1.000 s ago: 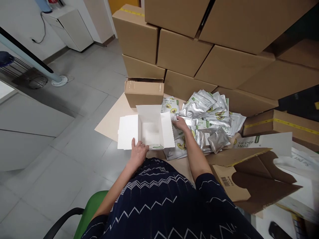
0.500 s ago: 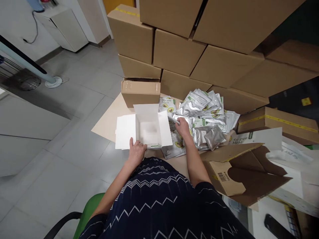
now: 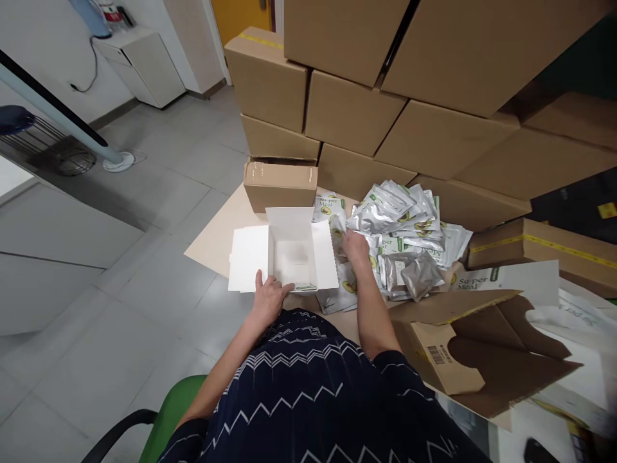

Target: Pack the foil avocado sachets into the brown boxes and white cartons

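A small white cardboard box (image 3: pixel 324 254) stands with its flaps spread and its inside facing up. At its near edge, my left hand (image 3: pixel 270 298) grips the wall, thumb raised and index finger along the rim. A green-printed strip (image 3: pixel 304 287) shows just inside that edge. My right hand (image 3: pixel 357 252) is to the right of the box, its fingers closed on a silver foil pouch (image 3: pixel 337 223) with an avocado print; the fingertips are partly hidden. Beyond and right of this hand lies a heap of similar pouches (image 3: pixel 393 209), with a plain silver pouch (image 3: pixel 421 275) in front.
A brown carton (image 3: pixel 280 186) stands behind the white box. Large cartons (image 3: pixel 354 112) are stacked like a wall at the back. On the right, an opened brown carton (image 3: pixel 496 341) lies beside white printed card (image 3: pixel 511 276). A green chair (image 3: pixel 176 411) is at lower left.
My right hand has turned at the pouches, and the pouch by it now shows more of its printed face. My left hand's index finger has stretched along the box rim. The view has shifted slightly.
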The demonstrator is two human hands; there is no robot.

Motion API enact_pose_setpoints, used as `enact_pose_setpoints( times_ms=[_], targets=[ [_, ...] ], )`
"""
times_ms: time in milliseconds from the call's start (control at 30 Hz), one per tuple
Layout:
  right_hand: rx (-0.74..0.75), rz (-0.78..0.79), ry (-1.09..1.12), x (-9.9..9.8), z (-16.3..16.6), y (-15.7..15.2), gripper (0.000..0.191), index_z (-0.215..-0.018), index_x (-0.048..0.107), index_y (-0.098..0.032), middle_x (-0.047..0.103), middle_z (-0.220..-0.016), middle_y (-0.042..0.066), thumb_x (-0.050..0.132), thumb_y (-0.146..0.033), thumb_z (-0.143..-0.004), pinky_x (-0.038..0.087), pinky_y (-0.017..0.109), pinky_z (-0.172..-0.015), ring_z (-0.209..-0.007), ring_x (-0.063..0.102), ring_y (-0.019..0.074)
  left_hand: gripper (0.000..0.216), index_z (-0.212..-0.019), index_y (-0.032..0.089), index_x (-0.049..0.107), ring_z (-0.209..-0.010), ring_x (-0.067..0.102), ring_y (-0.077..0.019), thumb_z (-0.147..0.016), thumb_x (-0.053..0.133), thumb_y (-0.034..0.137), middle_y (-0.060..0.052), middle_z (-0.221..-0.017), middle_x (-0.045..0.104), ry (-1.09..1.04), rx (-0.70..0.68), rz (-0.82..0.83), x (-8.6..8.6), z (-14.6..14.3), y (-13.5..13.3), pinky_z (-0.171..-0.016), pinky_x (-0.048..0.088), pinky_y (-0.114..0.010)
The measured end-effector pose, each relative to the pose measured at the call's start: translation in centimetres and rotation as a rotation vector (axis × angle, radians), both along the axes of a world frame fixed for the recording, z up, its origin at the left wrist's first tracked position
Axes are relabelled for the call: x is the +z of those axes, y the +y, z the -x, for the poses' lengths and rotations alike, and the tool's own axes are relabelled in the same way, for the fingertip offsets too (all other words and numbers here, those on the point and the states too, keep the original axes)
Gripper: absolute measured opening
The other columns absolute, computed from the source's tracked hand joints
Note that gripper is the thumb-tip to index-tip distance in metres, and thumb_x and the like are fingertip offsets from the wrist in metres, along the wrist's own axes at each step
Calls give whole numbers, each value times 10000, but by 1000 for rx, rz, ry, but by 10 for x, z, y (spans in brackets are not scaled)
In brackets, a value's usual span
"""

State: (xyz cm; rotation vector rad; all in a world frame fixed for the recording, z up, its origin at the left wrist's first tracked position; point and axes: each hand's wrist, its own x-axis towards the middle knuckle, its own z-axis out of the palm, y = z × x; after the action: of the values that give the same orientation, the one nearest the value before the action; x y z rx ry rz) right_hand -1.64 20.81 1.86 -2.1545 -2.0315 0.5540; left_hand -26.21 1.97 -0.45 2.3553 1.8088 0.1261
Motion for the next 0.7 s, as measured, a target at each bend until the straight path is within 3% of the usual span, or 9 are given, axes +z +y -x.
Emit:
enact_pose_setpoints(
  times_ms=[133, 200, 267, 367, 500, 600, 700],
  targets=[
    [-129, -328, 297, 39, -33, -27, 375, -1011, 699, -157, 640, -728, 72, 435, -422, -976, 452, 327, -673, -700, 583, 218, 271, -1018, 291, 731, -1007, 583, -271, -918, 520, 153, -65, -791, 694, -10, 25, 46, -1, -1, 2, -1134, 159, -707],
    [-111, -470, 489, 65, -42, -45, 387, -942, 689, -182, 622, -722, 38, 485, -512, -946, 463, 321, -673, -714, 576, 207, 242, -974, 288, 732, -1013, 579, -270, -909, 536, 161, -62, -780, 693, -26, 34, 63, -2, -1, 3, -1143, 148, -703],
    [-40, -505, 627, 89, -40, -62, 383, -910, 680, -205, 621, -742, 19, 530, -558, -917, 468, 308, -672, -740, 580, 197, 242, -960, 285, 730, -1011, 577, -268, -905, 534, 154, -59, -775, 694, -37, 37, 70, -2, -1, 4, -1145, 140, -705],
    [182, -340, 675, 107, -15, -81, 353, -891, 687, -215, 619, -731, 8, 536, -533, -925, 449, 290, -635, -708, 579, 184, 267, -958, 270, 729, -995, 580, -269, -902, 515, 120, -62, -781, 699, -24, 28, 68, -1, -2, 4, -1137, 144, -711],
    [526, -18, 494, 90, 41, -80, 267, -1025, 689, -216, 674, -838, 34, 476, -370, -975, 426, 288, -692, -790, 603, 201, 251, -921, 233, 722, -964, 588, -272, -907, 504, 110, -72, -773, 699, 9, 4, 52, 1, -3, 4, -1128, 157, -712],
    [610, 198, 256, 69, 74, -68, 219, -1078, 668, -193, 691, -894, 78, 507, -273, -953, 388, 289, -720, -862, 601, 234, 211, -884, 212, 704, -927, 592, -271, -929, 507, 152, -78, -778, 704, 32, 26, 50, 3, -4, 3, -1101, 169, -740],
    [652, 290, 120, 64, 84, -58, 199, -1021, 666, -165, 689, -912, 112, 494, -231, -944, 359, 295, -702, -844, 593, 238, 204, -868, 199, 687, -895, 594, -268, -952, 500, 198, -83, -780, 708, 43, 68, 49, 5, -4, 3, -1075, 184, -762]
  ],
)
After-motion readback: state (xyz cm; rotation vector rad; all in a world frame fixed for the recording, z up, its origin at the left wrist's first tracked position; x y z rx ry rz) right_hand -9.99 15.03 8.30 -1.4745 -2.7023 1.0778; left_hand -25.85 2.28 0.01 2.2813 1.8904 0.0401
